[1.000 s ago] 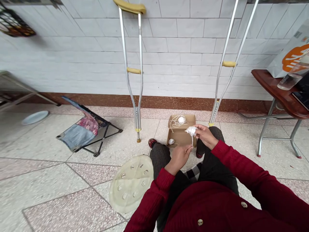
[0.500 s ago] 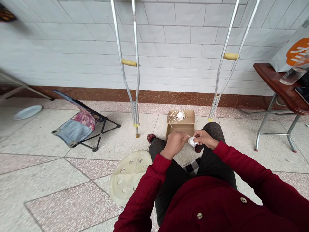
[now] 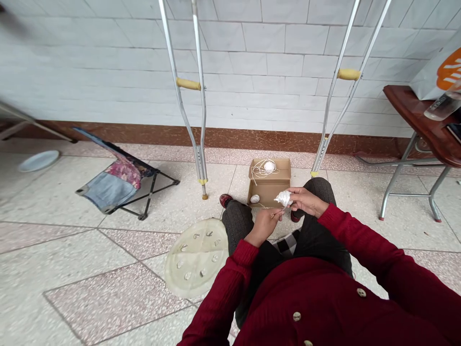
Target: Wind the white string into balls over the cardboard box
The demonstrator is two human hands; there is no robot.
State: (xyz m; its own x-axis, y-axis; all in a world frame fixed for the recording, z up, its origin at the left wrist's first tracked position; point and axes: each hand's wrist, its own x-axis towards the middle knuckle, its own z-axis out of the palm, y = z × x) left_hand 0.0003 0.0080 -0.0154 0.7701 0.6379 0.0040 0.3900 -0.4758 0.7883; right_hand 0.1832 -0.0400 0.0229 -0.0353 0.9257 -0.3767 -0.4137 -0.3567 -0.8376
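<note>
My right hand (image 3: 305, 202) pinches a small white bundle (image 3: 283, 197) above my knees. My left hand (image 3: 265, 222) sits just below and left of it, fingers pinched on a thin string that runs to the bundle. Beyond my knees an open cardboard box (image 3: 269, 187) stands on the floor. It holds a white ball with loose string (image 3: 267, 167) at the back and a small white lump (image 3: 255, 198) at the front left.
Two metal crutches (image 3: 196, 105) (image 3: 336, 96) lean on the tiled wall either side of the box. A round pale tray (image 3: 196, 257) with small lumps lies at my left. A folding stool (image 3: 120, 178) stands further left, a brown table (image 3: 419, 120) at right.
My left hand drew up to the bundle, then dropped back down and left, pulling the string. The bundle stayed in my right hand. The camera tilted down slightly.
</note>
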